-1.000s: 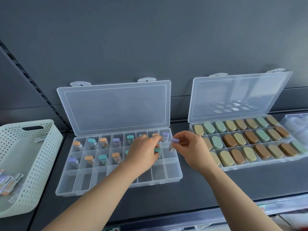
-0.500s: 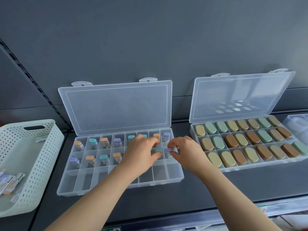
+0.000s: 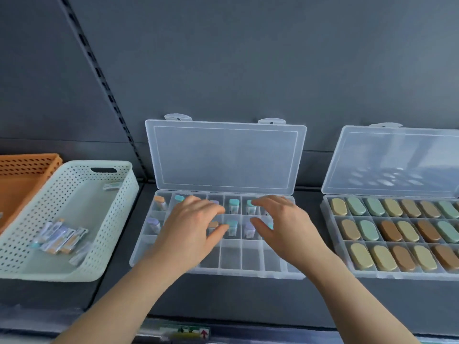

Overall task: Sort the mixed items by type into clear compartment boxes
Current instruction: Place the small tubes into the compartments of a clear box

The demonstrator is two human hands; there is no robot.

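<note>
A clear compartment box (image 3: 231,270) lies open on the shelf, its lid leaning on the back wall. Small clear vials with orange, teal and purple caps, such as a teal-capped vial (image 3: 233,206), stand in its two back rows; the front row has none in the compartments I can see. My left hand (image 3: 191,229) hovers over the box's left half with relaxed fingers and holds nothing. My right hand (image 3: 283,224) hovers over the right half, fingers spread, also with nothing in it. A purple-capped vial (image 3: 249,229) stands between the two hands.
A pale green perforated basket (image 3: 119,214) at the left holds several wrapped vials (image 3: 59,237). An orange basket (image 3: 29,165) sits behind it. At the right a second open clear box (image 3: 330,234) is filled with oval cases in yellow, green and brown.
My right hand has set the purple-capped vial into the box and let go. Both hands now hover with nothing in them. The view has shifted left, bringing the baskets further in.
</note>
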